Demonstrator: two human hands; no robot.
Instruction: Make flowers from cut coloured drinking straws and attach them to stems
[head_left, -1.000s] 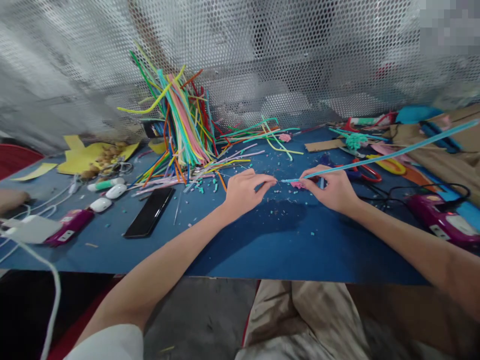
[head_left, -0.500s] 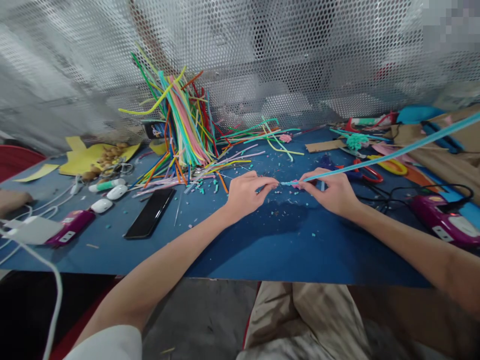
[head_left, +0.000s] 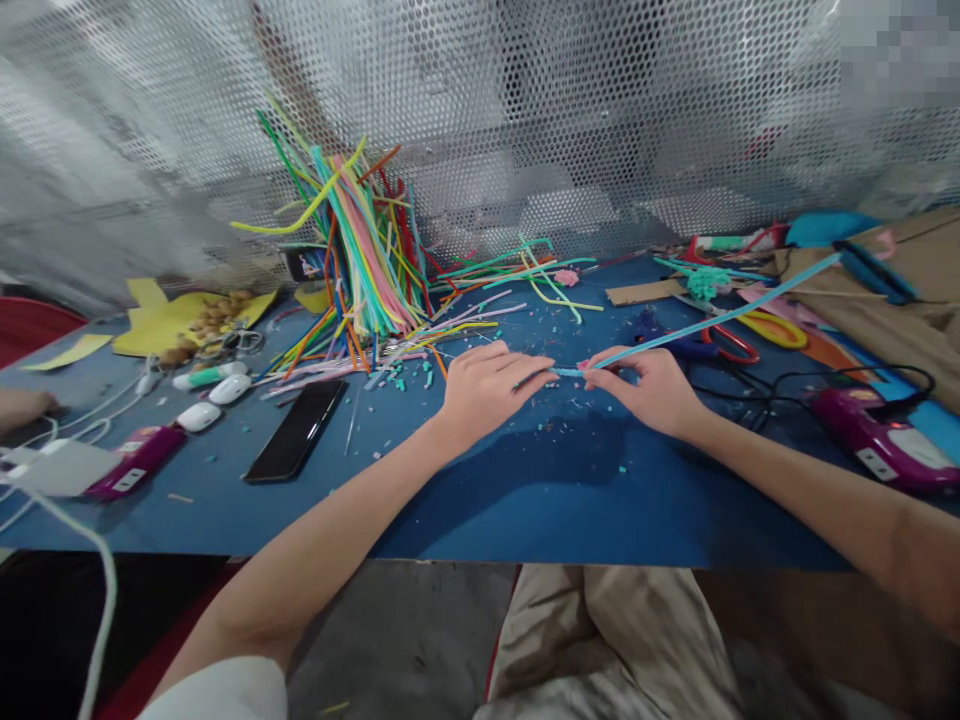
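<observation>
A light blue pipe cleaner (head_left: 720,318) runs between my hands and slants up to the right past my right hand. My left hand (head_left: 487,390) pinches its left end, fingers pressed together. With thumb and forefinger, my right hand (head_left: 652,388) grips it a short way along. A small bit of pink shows at the right fingertips; I cannot make out what it is. Both hands are held above the blue table (head_left: 480,510), where tiny teal and pink clippings lie scattered.
A bundle of coloured pipe cleaners (head_left: 367,250) stands at the back. A black phone (head_left: 296,432) lies left of my forearm. Scissors with red handles (head_left: 731,345) and a purple power strip (head_left: 881,440) are at right. Another person's hand (head_left: 26,408) shows at far left.
My left hand has slid along to the right and now covers more of the pipe cleaner's left end. The free end has dropped lower and its tip has come into view.
</observation>
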